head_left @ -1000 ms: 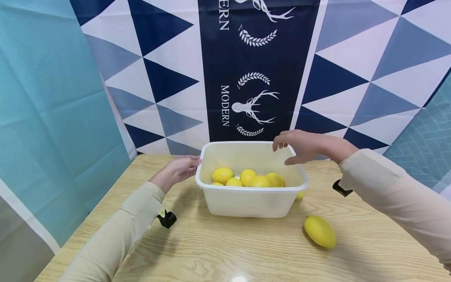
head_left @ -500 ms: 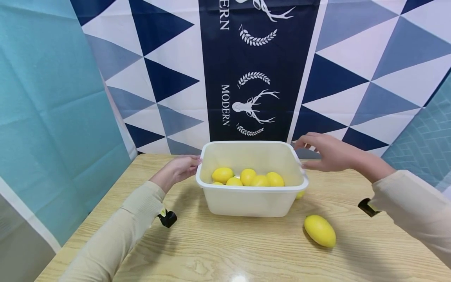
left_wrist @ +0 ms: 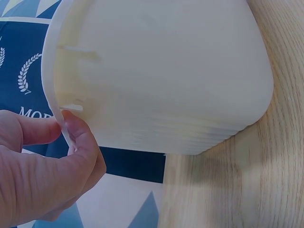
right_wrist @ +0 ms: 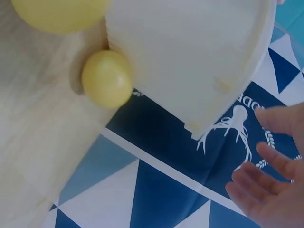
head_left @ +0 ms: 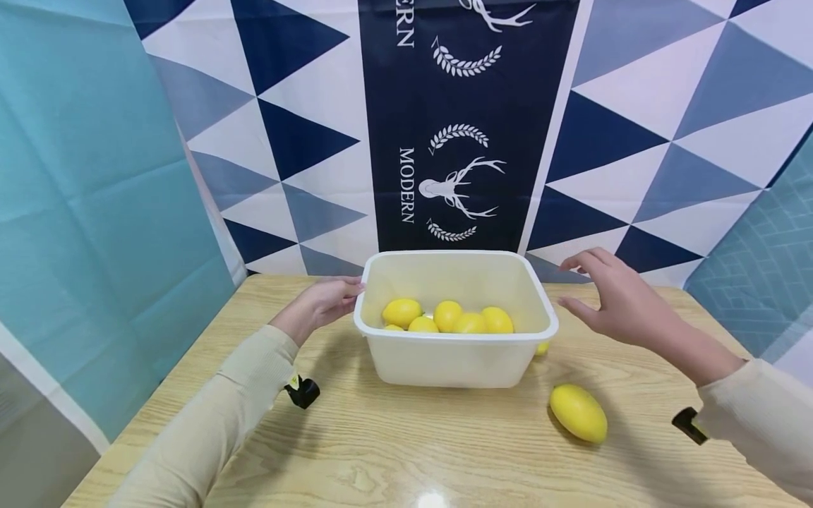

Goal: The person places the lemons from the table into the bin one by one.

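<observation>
A white plastic bin (head_left: 444, 363) stands on the table with several yellow lemons (head_left: 448, 316) inside. My left hand (head_left: 324, 302) pinches the bin's left rim between thumb and fingers, which the left wrist view shows close up on the rim (left_wrist: 51, 71). To the right of the bin, my right hand (head_left: 612, 296) hovers apart from it, holding nothing, fingers spread from the thumb. One lemon (head_left: 578, 413) lies on the table in front of that hand. Another lemon (right_wrist: 108, 79) sits against the bin's right side, mostly hidden by the bin in the head view.
The wooden table (head_left: 317, 451) reaches back to a patterned cloth (head_left: 311, 141) hanging behind the bin. A teal curtain (head_left: 95, 212) hangs at the left. Small black wrist cameras stick out below both sleeves.
My right hand has moved right, from over the bin's right rim to a spot beside it. The left hand keeps its pinch on the rim, and the lemons lie as before.
</observation>
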Motion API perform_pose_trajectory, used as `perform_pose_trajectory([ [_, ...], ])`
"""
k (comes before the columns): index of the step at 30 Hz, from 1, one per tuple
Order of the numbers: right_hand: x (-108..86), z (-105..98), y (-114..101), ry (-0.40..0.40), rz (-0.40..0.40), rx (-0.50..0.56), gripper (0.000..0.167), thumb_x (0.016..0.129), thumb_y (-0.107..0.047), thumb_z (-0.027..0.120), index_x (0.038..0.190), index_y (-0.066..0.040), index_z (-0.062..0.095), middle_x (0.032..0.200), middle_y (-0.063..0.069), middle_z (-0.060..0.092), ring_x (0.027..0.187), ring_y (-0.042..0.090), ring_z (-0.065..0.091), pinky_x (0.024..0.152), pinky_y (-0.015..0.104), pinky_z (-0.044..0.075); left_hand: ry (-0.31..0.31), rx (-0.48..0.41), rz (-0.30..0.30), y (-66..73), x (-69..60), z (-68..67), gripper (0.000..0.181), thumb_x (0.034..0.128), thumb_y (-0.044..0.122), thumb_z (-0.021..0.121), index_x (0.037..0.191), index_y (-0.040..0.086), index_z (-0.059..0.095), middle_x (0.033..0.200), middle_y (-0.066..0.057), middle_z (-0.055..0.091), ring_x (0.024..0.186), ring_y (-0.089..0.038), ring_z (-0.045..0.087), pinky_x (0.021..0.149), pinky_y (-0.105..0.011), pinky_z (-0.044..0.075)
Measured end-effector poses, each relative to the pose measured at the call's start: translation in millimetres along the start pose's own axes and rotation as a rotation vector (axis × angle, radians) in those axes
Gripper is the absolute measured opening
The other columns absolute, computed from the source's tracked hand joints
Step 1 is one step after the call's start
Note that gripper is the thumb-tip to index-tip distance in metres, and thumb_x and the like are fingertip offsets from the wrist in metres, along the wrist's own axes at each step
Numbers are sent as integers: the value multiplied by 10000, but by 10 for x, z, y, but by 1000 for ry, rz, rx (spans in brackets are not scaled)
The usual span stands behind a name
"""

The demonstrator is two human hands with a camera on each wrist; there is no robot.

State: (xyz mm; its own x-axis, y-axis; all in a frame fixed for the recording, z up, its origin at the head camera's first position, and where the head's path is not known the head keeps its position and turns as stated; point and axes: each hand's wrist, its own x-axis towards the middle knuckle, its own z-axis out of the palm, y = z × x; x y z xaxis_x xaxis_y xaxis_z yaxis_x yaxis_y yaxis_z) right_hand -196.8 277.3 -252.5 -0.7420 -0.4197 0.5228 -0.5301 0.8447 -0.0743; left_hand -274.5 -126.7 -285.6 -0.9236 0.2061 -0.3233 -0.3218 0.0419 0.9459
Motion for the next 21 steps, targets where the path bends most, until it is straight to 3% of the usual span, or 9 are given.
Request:
perform_pose_trajectory([
  [4, -132, 34, -51, 55, 11, -2, 450, 728, -79, 796, 1115, 5, 582, 1099, 179, 601, 1015, 349, 555, 810, 538, 489, -2, -5, -2, -1, 2, 4, 476, 1005, 48, 403, 1467, -24, 315, 1391, -168, 419, 1039, -140, 495, 1176, -356, 324],
  [8, -265, 65, -99, 60, 14, -9, 457, 700, -63, 808, 1093, 9, 585, 1063, 178, 611, 1001, 354, 551, 809, 546, 484, -15, 6, 1, 6, -7, 2, 475, 1007, 47, 394, 1468, -26, 309, 1346, -146, 436, 1011, -130, 488, 1175, -351, 319],
  [21, -583, 227, -182, -25, 48, -51, 491, 655, -139, 851, 1054, -31, 587, 998, 140, 622, 932, 331, 585, 750, 520, 533, -30, 20, -6, 17, -34, -11, 473, 1010, 53, 385, 1469, -24, 302, 1238, -93, 460, 980, -111, 486, 1150, -326, 340],
])
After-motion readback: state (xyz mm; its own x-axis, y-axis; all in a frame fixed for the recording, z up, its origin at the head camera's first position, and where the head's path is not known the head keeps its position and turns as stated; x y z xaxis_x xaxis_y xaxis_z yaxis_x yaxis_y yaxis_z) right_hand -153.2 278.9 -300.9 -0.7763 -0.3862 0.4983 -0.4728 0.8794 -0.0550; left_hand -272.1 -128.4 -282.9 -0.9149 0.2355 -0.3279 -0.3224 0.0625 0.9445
